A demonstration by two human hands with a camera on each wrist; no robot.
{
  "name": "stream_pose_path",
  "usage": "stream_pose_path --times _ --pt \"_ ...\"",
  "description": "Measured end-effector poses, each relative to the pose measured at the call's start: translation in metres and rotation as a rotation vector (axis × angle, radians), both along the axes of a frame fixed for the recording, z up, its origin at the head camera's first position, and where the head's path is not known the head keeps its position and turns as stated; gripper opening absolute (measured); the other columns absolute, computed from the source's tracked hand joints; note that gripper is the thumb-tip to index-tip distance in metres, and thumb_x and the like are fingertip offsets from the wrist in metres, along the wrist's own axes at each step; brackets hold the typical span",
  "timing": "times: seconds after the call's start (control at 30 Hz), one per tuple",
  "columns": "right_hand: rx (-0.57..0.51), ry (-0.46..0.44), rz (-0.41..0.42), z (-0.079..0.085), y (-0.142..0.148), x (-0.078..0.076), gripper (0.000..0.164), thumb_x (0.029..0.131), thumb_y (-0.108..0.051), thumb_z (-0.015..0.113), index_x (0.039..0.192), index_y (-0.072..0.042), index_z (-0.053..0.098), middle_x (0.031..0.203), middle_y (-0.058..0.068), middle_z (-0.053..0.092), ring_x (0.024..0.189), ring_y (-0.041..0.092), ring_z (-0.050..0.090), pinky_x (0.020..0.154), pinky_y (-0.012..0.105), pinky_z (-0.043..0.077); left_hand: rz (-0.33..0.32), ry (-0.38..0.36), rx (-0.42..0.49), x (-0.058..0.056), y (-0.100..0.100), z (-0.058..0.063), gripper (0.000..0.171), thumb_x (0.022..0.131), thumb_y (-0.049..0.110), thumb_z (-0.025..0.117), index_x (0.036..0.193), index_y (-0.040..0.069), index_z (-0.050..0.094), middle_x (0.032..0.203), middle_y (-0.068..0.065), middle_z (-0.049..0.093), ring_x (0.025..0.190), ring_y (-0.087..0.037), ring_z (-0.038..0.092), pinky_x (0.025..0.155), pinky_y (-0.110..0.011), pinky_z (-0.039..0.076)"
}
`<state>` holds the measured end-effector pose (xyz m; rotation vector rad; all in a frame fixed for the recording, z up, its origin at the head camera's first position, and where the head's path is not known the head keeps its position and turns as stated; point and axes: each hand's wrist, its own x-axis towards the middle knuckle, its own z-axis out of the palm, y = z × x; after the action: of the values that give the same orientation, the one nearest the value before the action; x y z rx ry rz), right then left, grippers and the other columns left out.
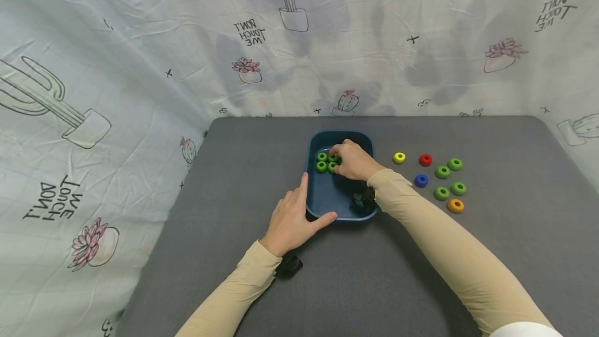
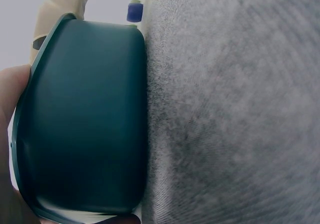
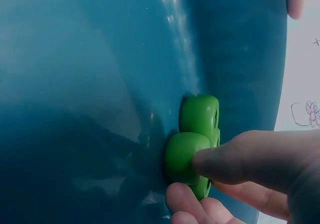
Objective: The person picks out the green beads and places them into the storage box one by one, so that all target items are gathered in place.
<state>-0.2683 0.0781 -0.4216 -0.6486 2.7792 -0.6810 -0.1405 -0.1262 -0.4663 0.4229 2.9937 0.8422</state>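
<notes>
One blue tray (image 1: 327, 199): left hand (image 1: 289, 222) at its near-left corner, thumb and forefinger spread wide along the rim, holding no ring, presumably for steadiness. Green rings (image 3: 181, 156): clustered inside; right hand (image 1: 354, 161) curls thumb and fingers about them, seemingly for tight grouping. Loose coloured rings (image 1: 441, 198): right of tray.

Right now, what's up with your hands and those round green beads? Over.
Left hand against glossy, dark-blue, rounded-rectangular tray. Right hand touching round, holed, green beads inside; four visible. Nothing seen blocking.
</notes>
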Motion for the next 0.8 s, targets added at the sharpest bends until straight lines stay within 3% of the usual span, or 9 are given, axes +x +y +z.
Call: stream_pose_path --times 0.23,0.47,0.8 --pt "-0.025 0.002 -0.003 0.006 0.003 0.004 0.043 0.096 -0.012 0.073 0.137 -0.002 0.065 0.128 0.022 0.059 0.113 0.035 0.059 0.095 0.049 0.053 0.003 -0.007 -0.01 0.0 0.0 0.0 0.116 0.088 0.082 0.056 0.169 0.014 0.008 0.153 -0.016 0.055 0.122 -0.032 0.059 0.103 -0.053 0.047" --pt "-0.099 0.014 0.008 0.021 0.012 0.015 0.045 0.096 -0.007 0.071 0.139 -0.001 0.063 0.13 0.025 0.057 0.098 0.03 0.07 0.086 0.046 0.058 0.003 -0.006 -0.003 0.0 0.0 0.001 0.117 0.088 0.083 0.055 0.169 0.013 0.009 0.153 -0.016 0.055 0.123 -0.033 0.059 0.103 -0.054 0.047" --pt "-0.133 0.099 0.006 0.038 0.034 0.035 0.043 0.096 -0.011 0.074 0.137 -0.003 0.065 0.128 0.022 0.058 0.101 0.033 0.07 0.086 0.048 0.058 0.003 0.001 -0.002 0.001 0.001 0.0 0.118 0.087 0.084 0.055 0.169 0.013 0.008 0.155 -0.015 0.053 0.124 -0.032 0.058 0.104 -0.055 0.046"
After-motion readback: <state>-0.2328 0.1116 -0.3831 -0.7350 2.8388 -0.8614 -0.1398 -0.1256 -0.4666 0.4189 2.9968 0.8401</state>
